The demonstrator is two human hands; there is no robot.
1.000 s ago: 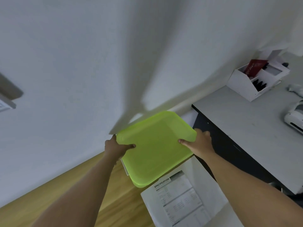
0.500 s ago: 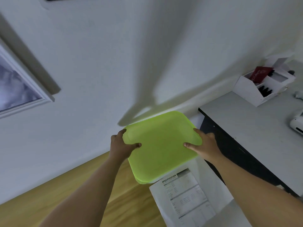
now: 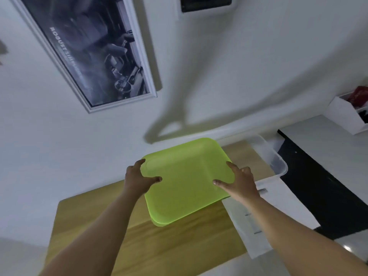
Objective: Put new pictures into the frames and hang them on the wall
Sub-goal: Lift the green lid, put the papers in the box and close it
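Both my hands hold a lime-green plastic lid (image 3: 185,180) in the air over a wooden table. My left hand (image 3: 139,179) grips its left edge, thumb on top. My right hand (image 3: 240,181) grips its right edge, thumb on top and fingers round the rim. On the white wall at upper left hangs a white-framed picture (image 3: 93,50) with a dark, greyish image and some lettering. A second frame (image 3: 206,5) with a dark picture shows only partly at the top edge.
A wooden table (image 3: 179,246) lies below the lid. A clear plastic bin (image 3: 272,162) with a printed sheet stands to its right. Further right is a grey desk (image 3: 328,142) with a white organiser box (image 3: 346,116) holding a red item.
The view has swung up and left, so the framed picture on the wall came fully into sight. The lid has been carried leftward, off the clear bin, and now hangs over the wooden table.
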